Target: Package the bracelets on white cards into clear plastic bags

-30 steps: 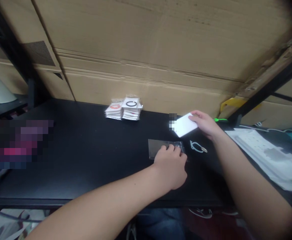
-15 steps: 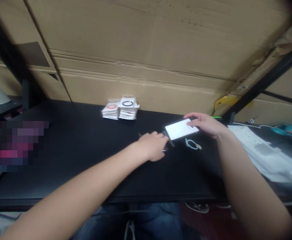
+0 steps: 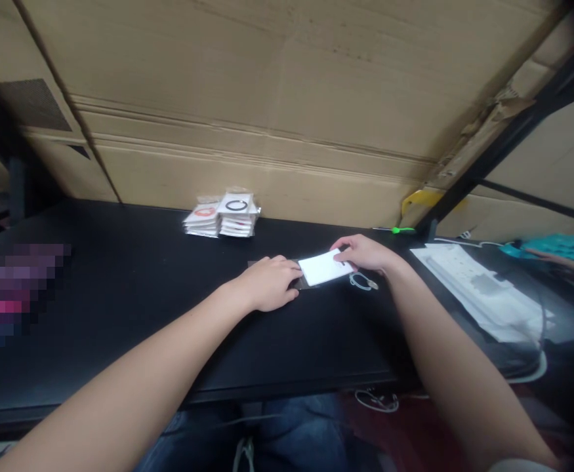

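Observation:
My right hand (image 3: 364, 254) pinches a white card (image 3: 320, 268) at its right end, thumb on top. The card is tilted slightly, and its left end meets a clear plastic bag (image 3: 305, 285). My left hand (image 3: 273, 283) lies over that bag on the black table, its fingers closed on the bag's edge and partly hiding it. Whether the card's end is inside the bag or only against it, I cannot tell. A short coiled white cable (image 3: 362, 282) with a plug lies just below my right hand.
Two stacks of bagged cards stand at the back: one with an orange ring (image 3: 203, 213), one with a black ring (image 3: 237, 208). White bags (image 3: 473, 288) lie at the right. A green-tipped tool (image 3: 401, 230) rests near the cardboard wall (image 3: 267, 98). Another person's hand (image 3: 557, 257) is at far right.
The white card has come down and left with my right hand, its left end now at the bag by my left hand. The view has shifted a little to the right.

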Demonstrator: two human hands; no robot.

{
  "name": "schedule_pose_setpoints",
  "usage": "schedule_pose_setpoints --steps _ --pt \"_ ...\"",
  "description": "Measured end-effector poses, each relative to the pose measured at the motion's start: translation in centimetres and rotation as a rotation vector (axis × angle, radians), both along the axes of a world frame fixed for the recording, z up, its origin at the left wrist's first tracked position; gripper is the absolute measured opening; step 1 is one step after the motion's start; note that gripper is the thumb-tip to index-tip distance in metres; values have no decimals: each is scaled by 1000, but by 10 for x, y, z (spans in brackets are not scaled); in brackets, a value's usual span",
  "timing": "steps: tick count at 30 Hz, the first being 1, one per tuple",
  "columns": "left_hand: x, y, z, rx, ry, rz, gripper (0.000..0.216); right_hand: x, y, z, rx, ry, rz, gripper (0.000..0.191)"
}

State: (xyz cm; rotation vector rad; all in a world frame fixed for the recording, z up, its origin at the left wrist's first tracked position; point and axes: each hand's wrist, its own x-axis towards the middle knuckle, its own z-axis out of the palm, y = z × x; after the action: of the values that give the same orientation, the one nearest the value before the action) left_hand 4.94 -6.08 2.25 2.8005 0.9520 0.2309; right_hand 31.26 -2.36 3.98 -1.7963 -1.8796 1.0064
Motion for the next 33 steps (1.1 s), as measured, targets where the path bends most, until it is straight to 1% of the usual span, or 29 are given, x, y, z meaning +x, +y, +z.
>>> schedule_pose_setpoints --steps 5,9,12,15,18,21,26,33 --pt "-2 -5 -1 20 33 -17 37 -8 0 -7 -41 -38 50 24" --pt "4 -12 -6 76 24 20 36 -12 -1 -9 -43 -8 66 22" --pt "16 -24 -11 119 35 116 45 -13 -1 -10 -78 1 96 22" --pt "31 -42 -14 126 128 247 61 -12 1 -13 -124 1 111 23" --pt "44 -58 -17 87 211 309 67 -9 4 -17 -160 -11 134 22" --pt "49 -66 -18 59 230 348 69 -5 5 -18 -148 -25 148 20" --pt "50 -66 -19 31 203 363 69 -5 4 -15 -140 -10 130 22" --pt "47 -66 -14 -2 177 342 66 -26 -1 -18 -199 62 173 26"
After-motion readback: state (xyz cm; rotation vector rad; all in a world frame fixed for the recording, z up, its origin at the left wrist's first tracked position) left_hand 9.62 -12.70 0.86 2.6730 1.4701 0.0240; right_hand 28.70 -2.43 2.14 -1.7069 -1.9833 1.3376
